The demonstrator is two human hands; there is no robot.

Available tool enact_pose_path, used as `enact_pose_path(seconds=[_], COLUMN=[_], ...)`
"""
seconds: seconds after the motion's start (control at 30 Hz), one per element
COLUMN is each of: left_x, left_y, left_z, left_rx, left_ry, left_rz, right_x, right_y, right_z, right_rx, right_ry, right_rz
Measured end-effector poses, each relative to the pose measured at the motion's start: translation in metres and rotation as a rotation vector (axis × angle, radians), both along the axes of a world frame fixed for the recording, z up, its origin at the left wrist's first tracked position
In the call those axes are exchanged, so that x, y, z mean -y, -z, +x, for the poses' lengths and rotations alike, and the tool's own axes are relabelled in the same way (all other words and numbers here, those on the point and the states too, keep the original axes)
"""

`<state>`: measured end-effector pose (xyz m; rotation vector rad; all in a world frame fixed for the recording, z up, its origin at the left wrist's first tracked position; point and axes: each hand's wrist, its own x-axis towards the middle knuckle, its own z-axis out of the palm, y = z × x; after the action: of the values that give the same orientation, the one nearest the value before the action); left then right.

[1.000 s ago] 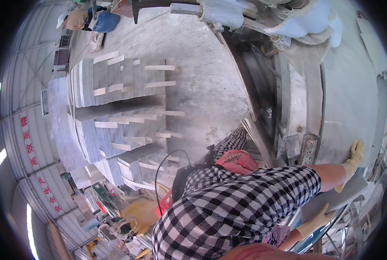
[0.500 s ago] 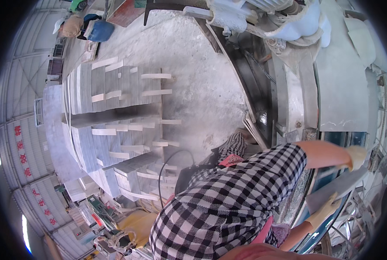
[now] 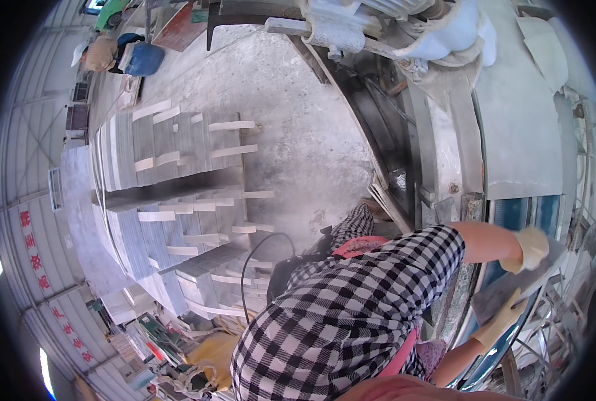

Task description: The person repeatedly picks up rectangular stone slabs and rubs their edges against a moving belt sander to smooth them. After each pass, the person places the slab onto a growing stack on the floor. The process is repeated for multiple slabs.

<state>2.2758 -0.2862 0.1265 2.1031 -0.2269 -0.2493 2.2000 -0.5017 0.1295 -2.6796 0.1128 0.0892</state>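
Note:
A thin grey slab (image 3: 493, 299) lies slanted across a blue-green bed (image 3: 506, 211) with a metal frame at the right. My left hand (image 3: 533, 249), in a cream glove, curls its fingers over the upper edge of this slab. Below it, my right hand (image 3: 501, 323), gloved alike, grips the slab's lower edge, one finger lying along its surface. Both forearms reach in from the checked sleeves. The undersides of the slab and some fingertips are hidden.
Stacks of grey slabs (image 3: 127, 150) with pale spacer strips stand on the dusty floor to the left. Above the bed is a grey plate (image 3: 521, 127), beside machinery with a white cover (image 3: 458, 40). Metal scrap (image 3: 551, 334) lies at the right. Another person (image 3: 101, 55) bends near a blue drum.
My left hand has slid a little left along the slab's upper edge. My right hand has barely moved. The whole view has shifted slightly.

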Motion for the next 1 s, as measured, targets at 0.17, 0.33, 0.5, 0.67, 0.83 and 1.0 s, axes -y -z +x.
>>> enact_pose_path(seconds=[0.17, 0.33, 0.5, 0.67, 0.83, 1.0], left_x=[-0.077, -0.092, -0.090, -0.064, -0.035, -0.056], left_y=[0.032, 0.031, 0.006, 0.008, 0.019, -0.007], left_z=[0.045, 0.046, 0.049, 0.069, 0.076, 0.088], left_rx=[0.231, 0.026, -0.058, -0.066, -0.029, -0.010], left_ry=[-0.131, -0.149, -0.131, -0.205, -0.058, 0.086], left_rz=[0.759, 0.675, 0.661, 0.875, 0.848, 0.628], right_x=[-0.012, -0.011, -0.016, -0.021, -0.010, 0.004], right_y=[-0.008, -0.008, -0.013, -0.019, -0.014, -0.003], right_z=[-0.006, -0.009, -0.015, -0.017, -0.018, -0.015], right_rx=[0.039, 0.025, 0.046, 0.027, 0.027, 0.011], right_ry=[0.041, 0.059, 0.098, 0.118, 0.106, 0.116], right_rz=[-0.130, -0.212, -0.216, -0.191, -0.140, -0.123])
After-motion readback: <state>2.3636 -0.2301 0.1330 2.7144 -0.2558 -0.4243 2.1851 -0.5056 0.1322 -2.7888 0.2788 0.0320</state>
